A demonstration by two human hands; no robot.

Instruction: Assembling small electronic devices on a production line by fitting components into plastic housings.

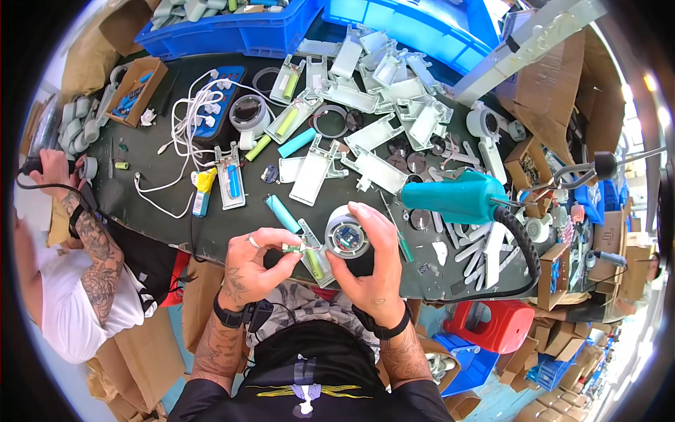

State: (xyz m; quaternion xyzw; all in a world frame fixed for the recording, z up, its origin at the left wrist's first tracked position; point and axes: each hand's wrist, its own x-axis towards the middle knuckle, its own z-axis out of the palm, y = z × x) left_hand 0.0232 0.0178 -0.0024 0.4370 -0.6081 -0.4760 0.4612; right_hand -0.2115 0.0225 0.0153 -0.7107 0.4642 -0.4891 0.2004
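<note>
My left hand (256, 266) pinches a small green circuit board (292, 248) between thumb and forefinger. In my right hand (377, 261) is a round pale grey housing (339, 219), its open face up, showing a dark round board with small parts inside. Both hands are at the near edge of the dark table, the two pieces a short way apart. Between them lies a white plastic shell (322, 276) with a yellow-green battery cell (313, 263), partly hidden by my left hand. A light blue cell (282, 213) lies just beyond.
A teal electric screwdriver (453, 197) hangs at the right on a black coiled cord. White plastic shells (383, 133) are heaped at the back, before blue bins (232, 34). A power strip (219, 105) with white cables is left. Another person's hand (53, 172) works far left.
</note>
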